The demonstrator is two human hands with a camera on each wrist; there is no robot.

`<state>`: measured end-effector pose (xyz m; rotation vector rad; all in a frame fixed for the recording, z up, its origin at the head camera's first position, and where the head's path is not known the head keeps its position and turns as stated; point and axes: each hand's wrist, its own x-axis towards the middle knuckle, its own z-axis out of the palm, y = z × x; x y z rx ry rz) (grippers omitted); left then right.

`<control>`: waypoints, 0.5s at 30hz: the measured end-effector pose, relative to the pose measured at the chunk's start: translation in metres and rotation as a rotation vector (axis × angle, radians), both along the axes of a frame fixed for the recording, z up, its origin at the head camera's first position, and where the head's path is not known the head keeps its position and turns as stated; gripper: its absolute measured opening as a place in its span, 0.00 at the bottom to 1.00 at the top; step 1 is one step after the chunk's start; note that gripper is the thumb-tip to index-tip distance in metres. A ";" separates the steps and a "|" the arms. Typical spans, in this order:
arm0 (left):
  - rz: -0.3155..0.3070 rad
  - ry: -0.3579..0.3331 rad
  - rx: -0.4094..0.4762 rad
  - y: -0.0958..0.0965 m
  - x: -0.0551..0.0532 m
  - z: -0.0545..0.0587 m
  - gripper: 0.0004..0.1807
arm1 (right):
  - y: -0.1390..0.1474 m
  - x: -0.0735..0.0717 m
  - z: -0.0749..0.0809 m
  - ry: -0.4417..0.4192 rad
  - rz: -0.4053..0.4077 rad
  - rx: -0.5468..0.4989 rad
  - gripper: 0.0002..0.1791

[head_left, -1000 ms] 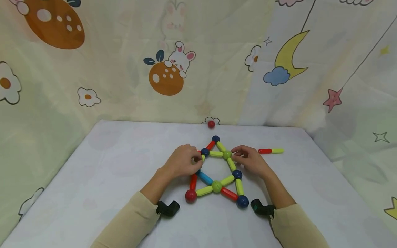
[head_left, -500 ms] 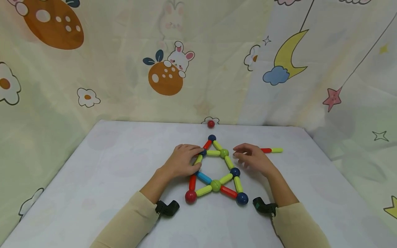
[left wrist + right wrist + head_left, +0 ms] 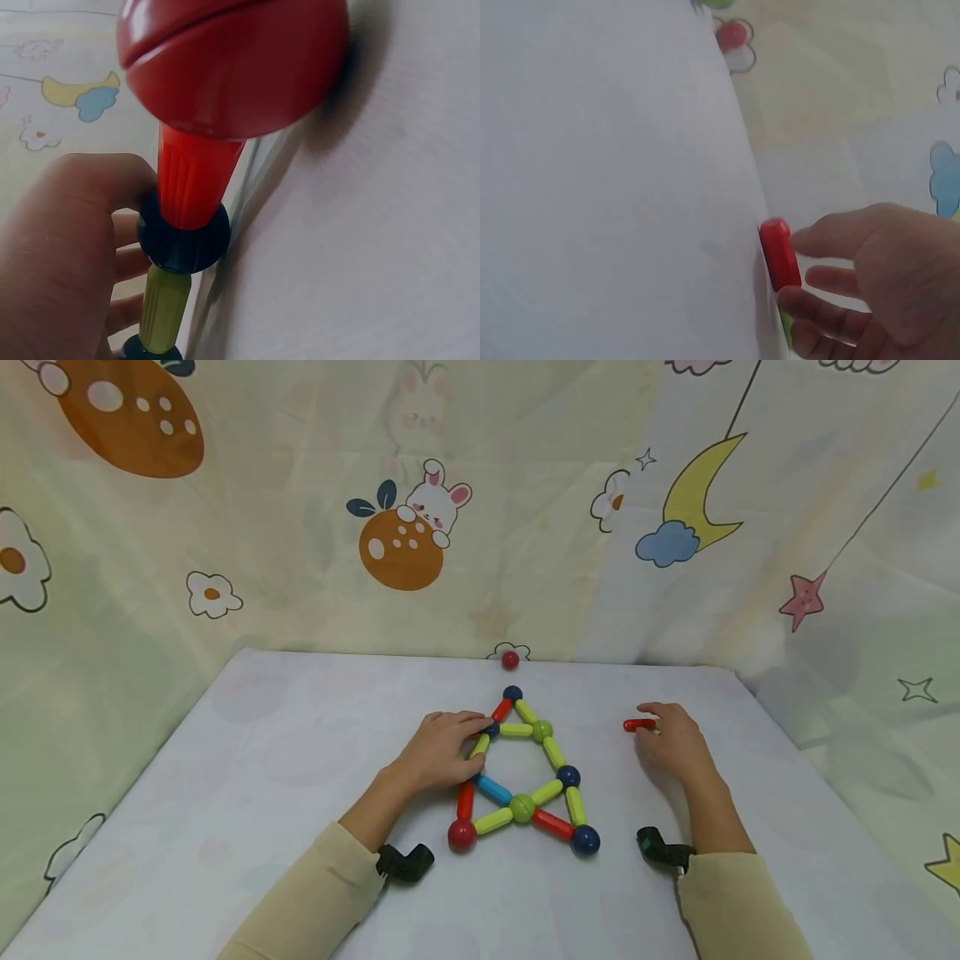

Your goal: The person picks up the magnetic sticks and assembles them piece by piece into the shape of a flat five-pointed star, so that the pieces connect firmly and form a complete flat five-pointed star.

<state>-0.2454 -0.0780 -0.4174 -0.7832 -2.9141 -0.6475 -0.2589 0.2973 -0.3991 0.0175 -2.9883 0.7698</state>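
Note:
In the head view, a flat frame of magnetic sticks and balls (image 3: 552, 824) lies mid-table, with a ring and three corner triangles. My left hand (image 3: 442, 747) rests on its left side, fingers reaching a navy ball (image 3: 492, 728) and thumb by a lower dark ball (image 3: 184, 240). A red stick (image 3: 191, 180) joins that ball to a large red ball (image 3: 240, 67) in the left wrist view. My right hand (image 3: 678, 743) hovers around a red stick (image 3: 637, 725) and green stick (image 3: 786, 324) laid end to end, thumb and fingers apart on either side.
A single red ball (image 3: 510, 660) sits at the table's back edge. A white cloth covers the table (image 3: 225, 793). Behind it hangs a patterned curtain (image 3: 525, 568). Both wrists carry black cameras (image 3: 405, 865).
My right hand has left the frame's green ball and moved right to the loose sticks. My left fingers have spread along the frame's left side. The frame has shifted slightly left.

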 end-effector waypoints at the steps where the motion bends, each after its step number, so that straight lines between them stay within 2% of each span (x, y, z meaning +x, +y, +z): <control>1: 0.001 0.002 0.001 0.000 0.000 0.000 0.32 | 0.003 0.000 -0.001 -0.011 0.001 0.020 0.26; 5: 0.007 0.016 -0.002 0.001 -0.001 -0.001 0.32 | 0.010 -0.003 -0.006 -0.042 0.020 0.076 0.26; 10: 0.013 0.015 -0.007 0.001 0.000 -0.001 0.31 | 0.011 -0.007 -0.013 -0.037 0.021 0.134 0.22; 15: 0.018 0.008 -0.010 0.001 0.001 0.000 0.31 | 0.010 -0.006 -0.016 -0.007 0.009 0.097 0.18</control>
